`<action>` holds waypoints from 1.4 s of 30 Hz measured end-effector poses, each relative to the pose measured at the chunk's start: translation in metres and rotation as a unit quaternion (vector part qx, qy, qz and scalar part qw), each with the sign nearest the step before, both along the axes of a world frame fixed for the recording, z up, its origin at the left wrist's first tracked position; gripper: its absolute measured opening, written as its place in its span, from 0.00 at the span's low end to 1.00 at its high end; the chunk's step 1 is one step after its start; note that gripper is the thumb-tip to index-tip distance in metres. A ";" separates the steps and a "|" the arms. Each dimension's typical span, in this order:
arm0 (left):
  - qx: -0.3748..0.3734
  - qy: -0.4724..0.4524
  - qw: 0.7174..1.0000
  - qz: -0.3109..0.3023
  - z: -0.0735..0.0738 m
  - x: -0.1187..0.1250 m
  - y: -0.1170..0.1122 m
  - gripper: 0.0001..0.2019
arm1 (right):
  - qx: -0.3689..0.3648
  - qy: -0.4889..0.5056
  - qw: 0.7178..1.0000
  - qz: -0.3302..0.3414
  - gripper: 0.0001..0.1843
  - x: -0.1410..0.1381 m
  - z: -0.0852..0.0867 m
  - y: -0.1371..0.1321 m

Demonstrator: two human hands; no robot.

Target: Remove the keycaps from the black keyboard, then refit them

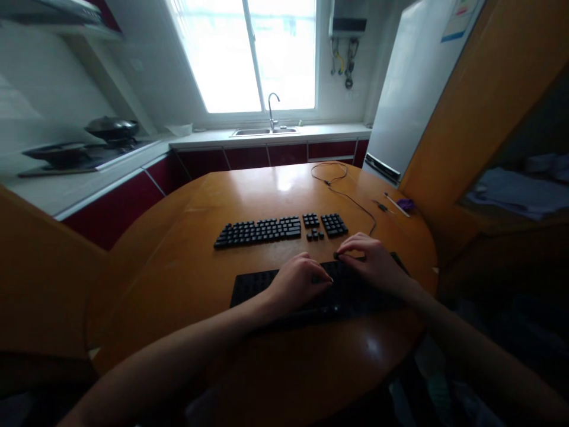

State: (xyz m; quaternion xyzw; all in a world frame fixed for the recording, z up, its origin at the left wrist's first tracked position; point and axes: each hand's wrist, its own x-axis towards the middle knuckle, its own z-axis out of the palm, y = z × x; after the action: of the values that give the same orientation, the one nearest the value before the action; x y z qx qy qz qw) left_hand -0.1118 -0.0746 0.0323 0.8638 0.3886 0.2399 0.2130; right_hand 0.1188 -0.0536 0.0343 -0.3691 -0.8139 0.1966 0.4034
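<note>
A black keyboard point(253, 283) with its keycaps off lies on the table in front of me. My left hand point(299, 280) rests over its middle, fingers curled and thumb drawn toward the fingertips; what they hold, if anything, is hard to make out. At the keyboard's far edge, my right hand point(367, 261) pinches a small black keycap point(336, 255) between thumb and finger. Just beyond the keyboard, loose black keycaps point(267, 230) are set out in keyboard order. Separate groups sit to their right: a navigation block point(310, 220), arrow keycaps point(315, 235) and a number pad block point(334, 225).
The round-ended wooden table point(178, 261) carries a thin cable point(351, 200) running back from the keyboard. At the right lie a white stick point(397, 205), a small dark tool point(381, 206) and a purple item point(405, 204). Behind stand a sink counter point(213, 139) and a fridge point(402, 89).
</note>
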 end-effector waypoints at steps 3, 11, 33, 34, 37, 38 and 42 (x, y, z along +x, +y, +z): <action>-0.019 -0.007 0.999 -0.024 -0.003 0.016 -0.018 0.03 | -0.031 0.018 0.999 0.000 0.03 0.024 -0.015 -0.034; -0.019 0.017 0.999 -0.029 -0.019 0.030 -0.031 0.04 | -0.049 0.027 0.998 0.021 0.05 0.039 -0.050 -0.074; 0.205 0.130 0.968 -0.068 -0.024 0.033 -0.050 0.09 | 0.114 -0.110 0.987 -0.010 0.11 0.034 -0.059 -0.085; 0.209 0.132 0.967 -0.070 -0.023 0.033 -0.050 0.09 | 0.113 -0.110 0.987 -0.011 0.11 0.034 -0.059 -0.085; 0.217 0.138 0.964 -0.072 -0.023 0.032 -0.052 0.08 | 0.109 -0.104 0.988 -0.018 0.11 0.031 -0.060 -0.088; 0.220 0.142 0.962 -0.073 -0.023 0.032 -0.053 0.08 | 0.110 -0.100 0.989 -0.022 0.11 0.030 -0.060 -0.089; 0.234 0.169 0.954 -0.085 -0.025 0.032 -0.056 0.06 | 0.109 -0.085 0.990 -0.033 0.11 0.027 -0.060 -0.091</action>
State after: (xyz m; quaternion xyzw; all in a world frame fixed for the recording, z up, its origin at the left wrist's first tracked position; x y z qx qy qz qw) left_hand -0.0802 -0.1304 0.0074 0.9470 0.2772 0.1558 -0.0444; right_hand 0.1455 -0.1450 -0.0260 -0.3649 -0.8489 0.0612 0.3774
